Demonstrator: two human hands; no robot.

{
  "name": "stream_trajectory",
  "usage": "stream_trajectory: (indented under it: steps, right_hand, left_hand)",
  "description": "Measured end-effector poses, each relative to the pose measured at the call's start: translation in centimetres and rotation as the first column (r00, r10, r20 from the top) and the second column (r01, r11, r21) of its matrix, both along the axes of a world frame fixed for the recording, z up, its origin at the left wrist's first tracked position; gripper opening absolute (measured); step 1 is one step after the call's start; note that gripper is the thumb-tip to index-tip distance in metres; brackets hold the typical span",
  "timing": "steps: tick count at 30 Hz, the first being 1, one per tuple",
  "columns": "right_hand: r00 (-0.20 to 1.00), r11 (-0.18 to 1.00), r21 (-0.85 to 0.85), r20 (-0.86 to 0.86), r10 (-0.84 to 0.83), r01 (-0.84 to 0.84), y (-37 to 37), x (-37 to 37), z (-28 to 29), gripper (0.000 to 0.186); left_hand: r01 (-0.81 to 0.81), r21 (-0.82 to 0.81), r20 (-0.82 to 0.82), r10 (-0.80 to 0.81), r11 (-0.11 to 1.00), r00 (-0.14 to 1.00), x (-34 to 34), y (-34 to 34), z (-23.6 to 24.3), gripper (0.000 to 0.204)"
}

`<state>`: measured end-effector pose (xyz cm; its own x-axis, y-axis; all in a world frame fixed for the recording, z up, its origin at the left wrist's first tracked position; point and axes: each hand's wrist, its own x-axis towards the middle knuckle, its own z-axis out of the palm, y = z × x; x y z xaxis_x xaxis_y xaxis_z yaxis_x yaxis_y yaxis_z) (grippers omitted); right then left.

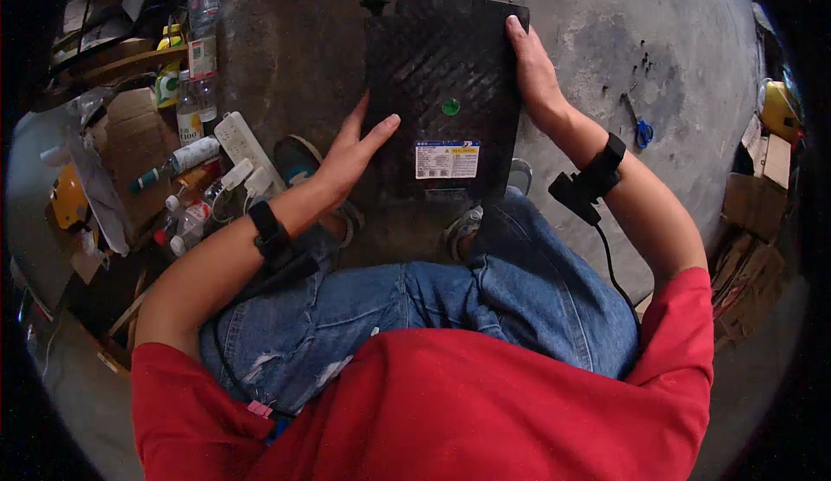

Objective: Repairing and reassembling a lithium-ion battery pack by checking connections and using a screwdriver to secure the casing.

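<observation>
A flat black rectangular case (441,66), with a ridged pattern, a round green dot and a white-and-yellow label, is held upright or tilted over the floor between my feet; which, I cannot tell. My left hand (351,148) grips its left edge low down, thumb on the visible face and the other fingers partly hidden. My right hand (537,70) grips the right edge higher up, thumb near the top corner and fingers mostly behind it. Small dark fittings stick out at the case's top. Both my wrists carry black strapped devices with cables.
Bottles (189,113), cardboard (134,161) and a white power strip (242,144) with plugged chargers crowd the left. Blue-handled scissors (640,131) lie on the grey concrete floor (294,31) right of the case. More cardboard (753,195) and a yellow object (779,109) sit at the far right.
</observation>
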<state>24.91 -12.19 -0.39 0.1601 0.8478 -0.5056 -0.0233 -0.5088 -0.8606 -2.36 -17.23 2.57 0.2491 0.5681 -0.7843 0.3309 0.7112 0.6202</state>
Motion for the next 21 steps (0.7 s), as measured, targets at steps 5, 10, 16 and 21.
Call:
stream_trajectory:
  steps: [5,10,16,21]
  right_hand:
    - [0.994,0.997,-0.082,-0.104,-0.022,0.013,-0.4,-0.4,0.7,0.052]
    - [0.999,0.988,-0.152,-0.038,-0.013,0.007,-0.1,-0.5,1.0,0.05]
    - [0.999,0.989,-0.146,-0.049,-0.024,0.017,-0.3,-0.5,0.6,0.05]
    - [0.996,0.994,-0.112,0.085,0.012,-0.003,-0.6,-0.2,-0.5,0.051]
  left_hand:
    - [0.052,0.063,-0.025,-0.051,0.997,0.998,-0.7,0.0,-1.3,0.093]
    - [-0.005,0.021,0.049,0.004,1.0,0.999,-0.7,0.2,-1.1,0.092]
    - [0.032,-0.033,0.022,-0.031,0.999,0.999,-0.3,1.1,-0.5,0.091]
    - [-0.054,-0.076,0.119,0.062,0.996,0.991,0.3,1.8,-0.3,0.093]
